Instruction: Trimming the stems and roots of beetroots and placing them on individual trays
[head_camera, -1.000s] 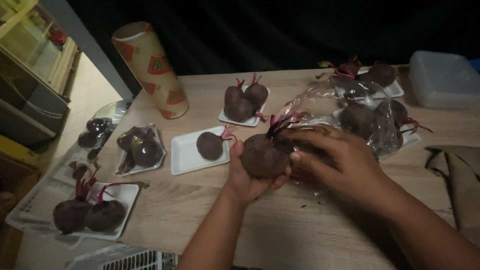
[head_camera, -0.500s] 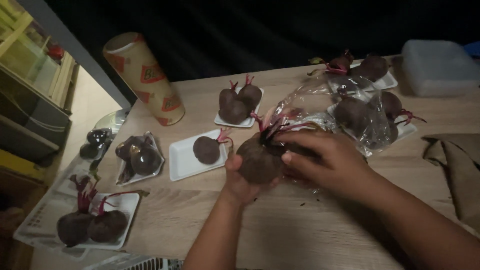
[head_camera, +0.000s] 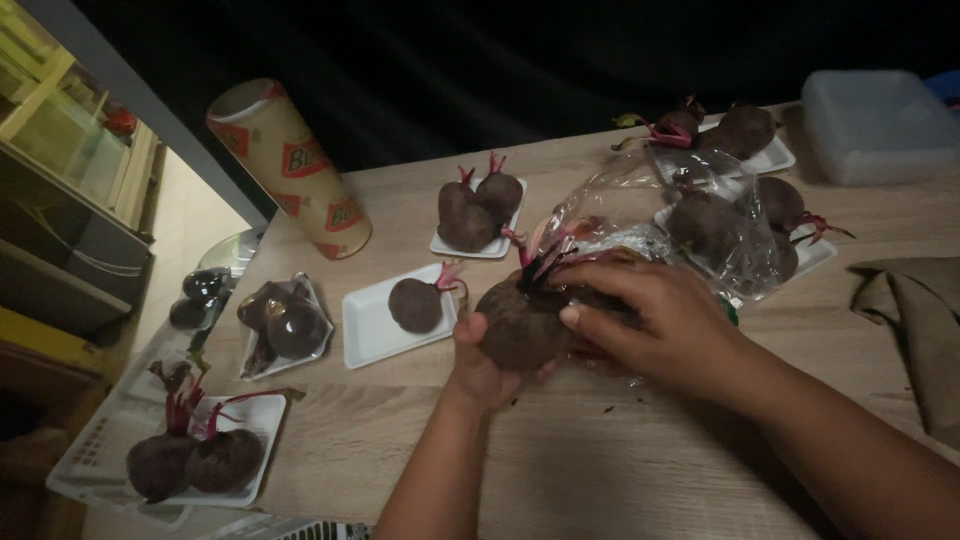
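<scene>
My left hand (head_camera: 478, 365) cups a large dark beetroot (head_camera: 520, 322) with red stems from below, just above the wooden table (head_camera: 600, 460). My right hand (head_camera: 650, 315) lies over its right side, fingers on the beet and on the crumpled clear plastic bag (head_camera: 650, 205) behind it. The bag's far end drapes over more beets on a white tray (head_camera: 812, 258). Left of my hands, a single beet (head_camera: 415, 304) sits on a white tray (head_camera: 372, 325).
Two beets on a tray (head_camera: 476, 210) stand behind. A wrapped tray of beets (head_camera: 283, 322) and a tray with two beets (head_camera: 195, 462) lie left. A tall patterned tube (head_camera: 290, 170) stands at back left. A lidded plastic box (head_camera: 875, 125) and a brown cloth (head_camera: 920, 330) lie right.
Both hands stay on the large beetroot with only small shifts; the right hand's fingers have slid further over the beet and bag. The view has drifted slightly.
</scene>
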